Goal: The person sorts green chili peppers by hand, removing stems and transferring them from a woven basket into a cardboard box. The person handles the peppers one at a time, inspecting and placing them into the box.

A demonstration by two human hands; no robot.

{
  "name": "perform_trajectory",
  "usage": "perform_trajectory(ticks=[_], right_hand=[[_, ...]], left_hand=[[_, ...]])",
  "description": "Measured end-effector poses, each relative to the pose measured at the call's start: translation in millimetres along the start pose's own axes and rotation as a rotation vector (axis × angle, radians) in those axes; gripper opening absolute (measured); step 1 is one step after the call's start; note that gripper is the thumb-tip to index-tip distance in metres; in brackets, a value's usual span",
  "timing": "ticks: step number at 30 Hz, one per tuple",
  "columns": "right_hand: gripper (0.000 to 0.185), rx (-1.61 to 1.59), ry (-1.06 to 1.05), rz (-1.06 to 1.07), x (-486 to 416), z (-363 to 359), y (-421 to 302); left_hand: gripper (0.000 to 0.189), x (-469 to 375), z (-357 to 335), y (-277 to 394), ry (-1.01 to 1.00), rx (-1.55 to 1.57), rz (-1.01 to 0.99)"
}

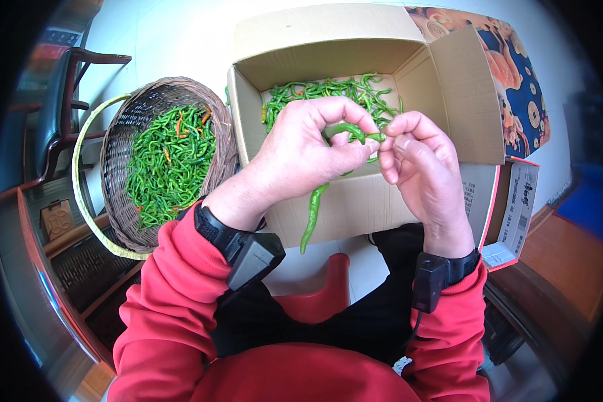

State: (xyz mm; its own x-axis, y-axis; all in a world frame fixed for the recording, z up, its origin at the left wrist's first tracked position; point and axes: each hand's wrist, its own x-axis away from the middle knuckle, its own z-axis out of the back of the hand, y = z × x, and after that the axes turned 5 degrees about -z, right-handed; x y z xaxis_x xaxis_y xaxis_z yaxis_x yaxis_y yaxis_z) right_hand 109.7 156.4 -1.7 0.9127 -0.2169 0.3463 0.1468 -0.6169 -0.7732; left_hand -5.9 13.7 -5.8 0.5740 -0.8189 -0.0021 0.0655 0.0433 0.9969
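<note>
My left hand (306, 145) holds a curved green chili pepper (350, 130) between thumb and forefinger, its stem end towards the right. Another long green chili pepper (312, 213) hangs below the same palm, its upper part hidden by the hand. At the stem end, the fingertips of my right hand (424, 161) are pinched together, touching the stem. Both hands are above an open cardboard box (341, 206), where many loose green chili peppers (326, 90) lie on the bottom. To the left, a brown wicker basket (226, 130) contains a heap of green peppers (171, 161) with a few orange-red ones.
The basket's pale hoop handle (83, 191) sticks out to the left. A dark chair (55, 115) stands beyond it. Right of the box are a printed carton (515, 216) and a patterned mat (527, 100). A red plastic stool (321, 296) shows between my legs.
</note>
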Motion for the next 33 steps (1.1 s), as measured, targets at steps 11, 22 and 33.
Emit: perform_trajectory(ticks=[11, 22, 33], right_hand=[[0.006, 0.437, 0.079, 0.160, -2.2, 1.2, 9.4], [0.010, 0.098, 0.048, 0.048, -1.6, 1.6, 7.2], [0.010, 0.204, 0.093, 0.043, -4.4, -3.0, 8.2]], left_hand=[[0.010, 1.1, -0.1, 0.5, -0.019, -0.058, 0.065], [0.010, 0.9, -1.4, 1.1, -0.011, 0.078, 0.077], [0.008, -3.7, -5.0, -5.2, 0.008, 0.270, 0.246]])
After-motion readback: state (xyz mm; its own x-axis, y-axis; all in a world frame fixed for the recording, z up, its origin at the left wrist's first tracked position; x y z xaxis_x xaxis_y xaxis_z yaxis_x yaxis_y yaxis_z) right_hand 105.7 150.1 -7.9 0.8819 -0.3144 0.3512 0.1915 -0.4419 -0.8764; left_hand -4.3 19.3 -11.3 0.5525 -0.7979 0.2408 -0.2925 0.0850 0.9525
